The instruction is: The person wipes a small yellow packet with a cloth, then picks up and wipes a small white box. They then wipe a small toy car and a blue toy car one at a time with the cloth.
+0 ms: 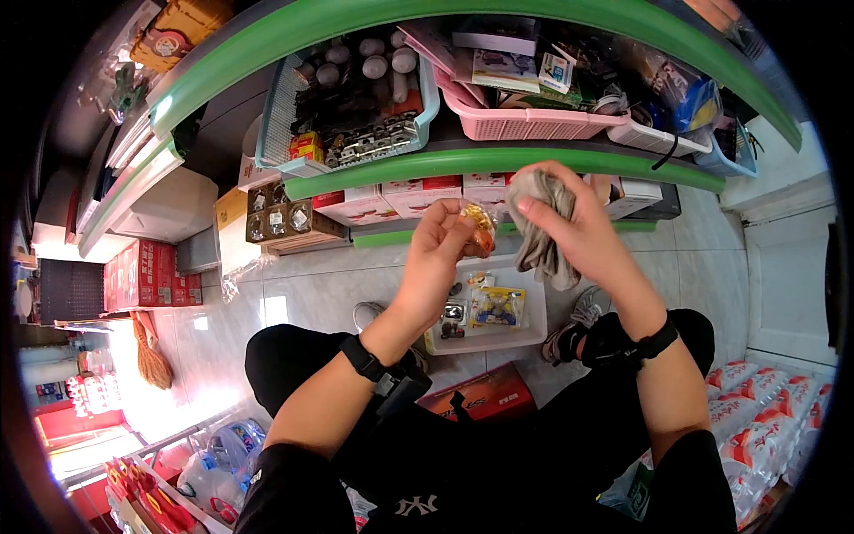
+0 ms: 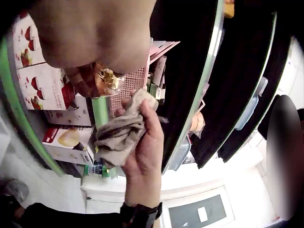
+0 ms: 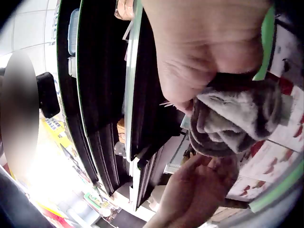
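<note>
My left hand [image 1: 435, 242] pinches a small clear plastic packet [image 1: 481, 221] with gold and orange-red contents; the left wrist view shows its shiny gold part beneath the palm. Beside it, my right hand [image 1: 574, 218] grips a crumpled grey cloth [image 1: 537, 233], thumb across its front and the folds hanging down. In the right wrist view the cloth [image 3: 232, 118] bunches under the palm, close to the left hand. Below both hands a white plastic bin [image 1: 498, 340] sits on the floor, with a yellow-and-blue package [image 1: 498, 306] and several small items inside.
Green-edged shelving [image 1: 507, 161] stands in front, carrying a blue basket [image 1: 345, 165] of bulbs and metal parts and a pink basket [image 1: 534, 125] of mixed goods. Boxes line the lower shelf. A red box [image 1: 485, 396] lies between the legs, and wrapped bottles [image 1: 769, 418] stand at right.
</note>
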Demonstrator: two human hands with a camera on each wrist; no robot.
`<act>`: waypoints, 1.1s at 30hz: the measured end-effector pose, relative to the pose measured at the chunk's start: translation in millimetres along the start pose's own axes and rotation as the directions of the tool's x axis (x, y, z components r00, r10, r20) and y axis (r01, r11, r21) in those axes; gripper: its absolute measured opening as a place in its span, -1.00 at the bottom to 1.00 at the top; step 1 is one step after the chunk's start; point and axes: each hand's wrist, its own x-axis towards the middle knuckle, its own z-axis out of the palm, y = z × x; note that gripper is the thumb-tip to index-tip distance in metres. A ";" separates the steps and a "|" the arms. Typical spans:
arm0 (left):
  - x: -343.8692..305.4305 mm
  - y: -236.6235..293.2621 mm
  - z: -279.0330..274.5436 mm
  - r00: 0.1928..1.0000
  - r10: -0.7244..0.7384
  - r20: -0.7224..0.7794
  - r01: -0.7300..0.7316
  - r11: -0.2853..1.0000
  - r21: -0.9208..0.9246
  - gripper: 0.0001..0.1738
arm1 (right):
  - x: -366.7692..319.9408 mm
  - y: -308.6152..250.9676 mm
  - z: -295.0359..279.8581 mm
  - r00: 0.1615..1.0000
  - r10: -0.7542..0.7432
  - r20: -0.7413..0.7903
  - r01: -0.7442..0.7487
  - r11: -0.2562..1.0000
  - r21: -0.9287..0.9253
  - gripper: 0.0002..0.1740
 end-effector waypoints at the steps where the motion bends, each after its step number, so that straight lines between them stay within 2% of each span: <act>1: -0.1 -0.3 0.9 1.000 0.004 -0.013 -0.003 0.998 0.057 -0.85 | -1.2 -0.6 2.0 0.999 -0.037 0.018 0.038 0.999 -0.021 -0.61; 4: -2.0 -3.1 7.3 0.994 0.095 0.060 -0.105 0.974 0.200 -0.85 | -5.6 2.0 13.0 0.962 -0.252 0.102 0.271 0.910 -0.314 -0.70; 7: -2.5 -5.6 8.7 0.986 0.104 0.132 -0.122 0.983 0.134 -0.83 | -2.4 16.5 13.7 0.974 -0.224 0.036 0.225 0.932 -0.285 -0.72; 8: -2.9 -5.5 9.5 0.984 0.087 0.157 -0.104 0.990 0.098 -0.81 | 0.5 25.1 9.3 0.984 -0.177 -0.006 0.166 0.934 -0.318 -0.64; 11: -5.8 2.9 13.7 0.979 0.051 0.197 -0.058 0.998 0.031 -0.78 | 3.8 29.0 3.4 0.987 -0.138 -0.086 0.103 0.938 -0.330 -0.63; 15: -5.8 -1.4 13.0 0.988 0.017 0.155 -0.026 0.998 0.057 -0.77 | -0.7 23.1 8.0 0.999 0.010 0.049 -0.007 0.998 -0.058 -0.59; 18: -4.8 -5.2 7.2 0.994 -0.016 0.110 0.003 0.993 0.119 -0.78 | -4.0 23.3 12.2 0.996 0.023 0.089 -0.016 0.997 -0.079 -0.56; 24: -4.0 -0.5 7.4 1.000 -0.008 0.010 0.005 0.972 0.233 -0.79 | -3.6 13.7 6.9 0.994 0.073 0.083 -0.074 0.997 0.007 -0.63; 27: 2.1 -6.2 -1.4 0.999 0.008 -0.034 0.000 0.968 0.253 -0.82 | 1.5 9.1 -6.9 0.985 0.085 0.147 -0.112 0.977 0.182 -0.64; 28: 3.8 -8.9 -5.2 0.999 0.016 -0.043 -0.005 0.966 0.257 -0.82 | 1.5 3.2 -5.6 0.991 0.096 0.088 -0.115 0.966 0.233 -0.60; 32: 3.8 -7.5 -2.1 0.997 0.030 -0.074 -0.015 0.980 0.200 -0.85 | 7.0 -5.2 -22.2 0.985 0.089 0.145 -0.102 0.991 0.091 -0.46; 33: 2.4 -4.7 -1.5 0.997 0.035 -0.068 -0.021 0.981 0.193 -0.85 | 6.1 -4.4 -24.4 0.965 0.140 0.220 -0.142 0.990 -0.005 -0.47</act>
